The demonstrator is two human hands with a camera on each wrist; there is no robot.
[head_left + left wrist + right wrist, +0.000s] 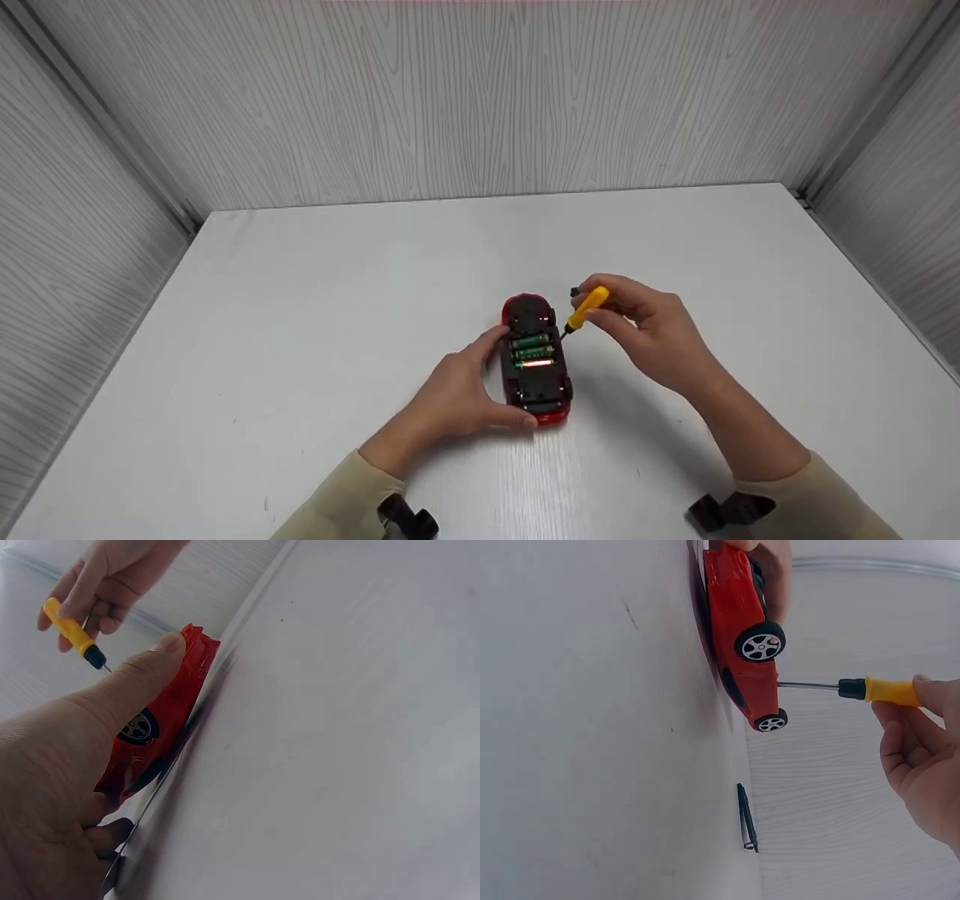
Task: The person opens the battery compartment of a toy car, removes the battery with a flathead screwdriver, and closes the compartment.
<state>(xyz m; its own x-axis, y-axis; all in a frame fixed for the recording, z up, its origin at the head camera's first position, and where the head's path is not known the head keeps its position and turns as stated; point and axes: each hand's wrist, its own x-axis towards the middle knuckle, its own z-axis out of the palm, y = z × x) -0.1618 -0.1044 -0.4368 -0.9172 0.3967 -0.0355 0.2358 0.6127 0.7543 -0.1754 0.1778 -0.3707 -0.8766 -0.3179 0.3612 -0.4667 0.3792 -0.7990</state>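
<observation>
A red toy car (538, 386) lies upside down on the table, its black underside up. Three green batteries (532, 352) sit side by side in its open compartment. My left hand (454, 394) grips the car from the left, thumb at the near end and fingers along the side. In my right hand (660, 337) is a screwdriver (586, 309) with a yellow handle, pinched between thumb and fingers. Its shaft slants down to the car's right edge beside the batteries. At the right fingertips a small black piece (575, 292) shows. The right wrist view has the screwdriver tip right at the underside.
The white table (337, 285) stretches around the car. A pale wood-grain panel (480, 105) stands along the back, with similar panels at the left and right. A black wrist mount (409, 517) sits on the left sleeve, another on the right.
</observation>
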